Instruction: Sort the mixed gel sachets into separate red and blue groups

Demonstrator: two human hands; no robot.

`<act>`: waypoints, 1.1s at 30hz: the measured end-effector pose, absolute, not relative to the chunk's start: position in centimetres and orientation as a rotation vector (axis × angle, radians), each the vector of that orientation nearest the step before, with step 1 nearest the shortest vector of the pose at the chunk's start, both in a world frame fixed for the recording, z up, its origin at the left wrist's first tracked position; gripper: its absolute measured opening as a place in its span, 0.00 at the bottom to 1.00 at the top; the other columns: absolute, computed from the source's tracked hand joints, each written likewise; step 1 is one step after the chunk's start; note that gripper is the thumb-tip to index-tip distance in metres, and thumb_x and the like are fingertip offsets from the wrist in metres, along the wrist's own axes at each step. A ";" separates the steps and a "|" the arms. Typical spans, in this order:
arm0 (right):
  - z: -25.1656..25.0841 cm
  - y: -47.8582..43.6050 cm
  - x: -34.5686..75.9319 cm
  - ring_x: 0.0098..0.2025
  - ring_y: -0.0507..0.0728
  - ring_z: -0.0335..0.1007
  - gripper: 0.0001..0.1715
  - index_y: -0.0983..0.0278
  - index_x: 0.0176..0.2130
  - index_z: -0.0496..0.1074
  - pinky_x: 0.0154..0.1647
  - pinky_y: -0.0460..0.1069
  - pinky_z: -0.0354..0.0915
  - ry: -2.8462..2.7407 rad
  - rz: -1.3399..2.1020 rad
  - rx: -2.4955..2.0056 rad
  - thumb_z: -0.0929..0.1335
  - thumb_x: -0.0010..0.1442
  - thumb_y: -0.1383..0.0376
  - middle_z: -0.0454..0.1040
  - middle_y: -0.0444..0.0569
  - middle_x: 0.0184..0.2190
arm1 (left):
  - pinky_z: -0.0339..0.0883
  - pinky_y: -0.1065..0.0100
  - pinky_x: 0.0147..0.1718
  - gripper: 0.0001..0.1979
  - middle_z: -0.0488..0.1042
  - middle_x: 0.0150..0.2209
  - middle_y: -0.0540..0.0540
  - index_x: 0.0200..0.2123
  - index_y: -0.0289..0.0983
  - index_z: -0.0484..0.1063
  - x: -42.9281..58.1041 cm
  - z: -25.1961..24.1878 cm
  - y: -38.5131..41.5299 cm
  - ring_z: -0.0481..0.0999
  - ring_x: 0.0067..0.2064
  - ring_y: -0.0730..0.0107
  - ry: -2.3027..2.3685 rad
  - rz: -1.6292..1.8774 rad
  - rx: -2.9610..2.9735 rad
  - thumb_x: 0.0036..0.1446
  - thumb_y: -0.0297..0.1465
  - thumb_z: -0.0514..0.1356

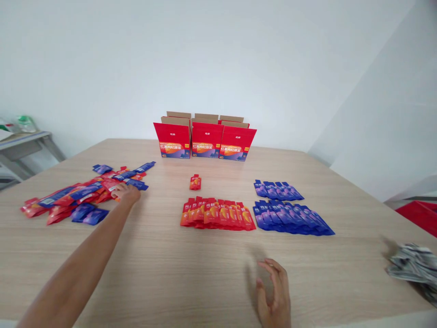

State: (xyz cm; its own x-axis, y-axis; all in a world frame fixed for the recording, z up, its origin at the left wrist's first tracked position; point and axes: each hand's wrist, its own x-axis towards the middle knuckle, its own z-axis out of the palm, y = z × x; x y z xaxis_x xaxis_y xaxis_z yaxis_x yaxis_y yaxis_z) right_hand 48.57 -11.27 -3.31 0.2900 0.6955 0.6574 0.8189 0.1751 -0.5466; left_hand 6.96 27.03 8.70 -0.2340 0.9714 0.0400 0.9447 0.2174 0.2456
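Note:
My left hand [126,193] reaches into a loose pile of red and blue pouches [90,190] on the left of the table. Its fingers are bent together on a red pouch [109,183] in that heap; the fingertips are partly hidden. Near the front edge, my right hand [276,291] hovers with thumb and fingers curved apart, holding nothing. Ahead of it lies an overlapping row of red pouches [218,214], with a single red pouch [195,182] behind. To their right are two fanned rows of blue pouches, a longer front row [290,217] and a shorter back row [277,190].
Several red cardboard boxes [206,145] with raised flaps stand at the back of the wooden table [164,259]. A crumpled striped cloth [414,266] lies at the right edge, near a red object [419,216]. A grey side table [25,141] stands far left.

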 end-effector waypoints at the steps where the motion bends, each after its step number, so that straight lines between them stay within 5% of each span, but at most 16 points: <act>1: -3.3 -11.2 48.6 0.59 0.66 0.68 0.16 0.60 0.57 0.71 0.56 0.62 0.68 -1.435 -0.154 -1.555 0.65 0.72 0.63 0.70 0.58 0.55 | 0.64 0.28 0.49 0.23 0.60 0.64 0.08 0.55 0.12 0.68 6.5 8.5 26.6 0.57 0.68 0.13 2.390 0.326 1.847 0.63 0.25 0.51; 9: -1.9 -10.9 47.3 0.57 0.64 0.68 0.13 0.60 0.55 0.71 0.57 0.61 0.67 -1.364 -0.186 -1.552 0.64 0.73 0.63 0.70 0.57 0.53 | 0.70 0.42 0.52 0.18 0.64 0.62 0.16 0.48 0.20 0.75 6.3 7.3 23.2 0.63 0.66 0.26 2.458 0.389 1.947 0.66 0.22 0.47; 15: -1.3 -10.4 46.2 0.58 0.64 0.69 0.12 0.58 0.53 0.74 0.59 0.60 0.67 -1.323 -0.027 -1.520 0.65 0.74 0.62 0.71 0.55 0.55 | 0.69 0.42 0.49 0.22 0.67 0.57 0.19 0.55 0.21 0.71 6.0 5.2 21.9 0.69 0.58 0.29 2.448 0.479 1.978 0.61 0.19 0.49; 20: -0.2 -8.2 43.0 0.44 0.61 0.75 0.18 0.59 0.47 0.77 0.46 0.55 0.71 -1.162 0.624 -1.345 0.67 0.72 0.49 0.76 0.53 0.42 | 0.67 0.39 0.54 0.23 0.69 0.51 0.25 0.57 0.22 0.72 7.0 4.2 18.6 0.69 0.54 0.37 2.373 0.940 2.157 0.62 0.20 0.48; 25: 3.4 -3.2 39.6 0.34 0.56 0.76 0.35 0.62 0.52 0.75 0.32 0.50 0.70 -0.847 1.592 -0.893 0.72 0.62 0.38 0.80 0.56 0.44 | 0.73 0.54 0.52 0.30 0.71 0.51 0.34 0.67 0.37 0.68 15.0 4.1 10.9 0.71 0.49 0.54 1.596 1.328 2.671 0.65 0.18 0.49; 28: 6.0 -0.6 39.2 0.36 0.57 0.78 0.38 0.63 0.54 0.74 0.32 0.49 0.71 -0.808 1.763 -0.802 0.73 0.60 0.37 0.80 0.56 0.45 | 0.74 0.59 0.52 0.32 0.72 0.53 0.35 0.72 0.39 0.62 20.5 4.1 6.7 0.71 0.54 0.55 1.113 1.266 2.868 0.67 0.19 0.53; 33: 8.8 0.9 40.7 0.29 0.54 0.74 0.34 0.64 0.43 0.74 0.22 0.45 0.65 -0.872 1.729 -0.878 0.74 0.60 0.37 0.77 0.48 0.33 | 0.77 0.58 0.52 0.29 0.74 0.51 0.35 0.74 0.36 0.60 24.3 4.9 5.4 0.73 0.54 0.54 0.794 1.328 2.902 0.72 0.25 0.52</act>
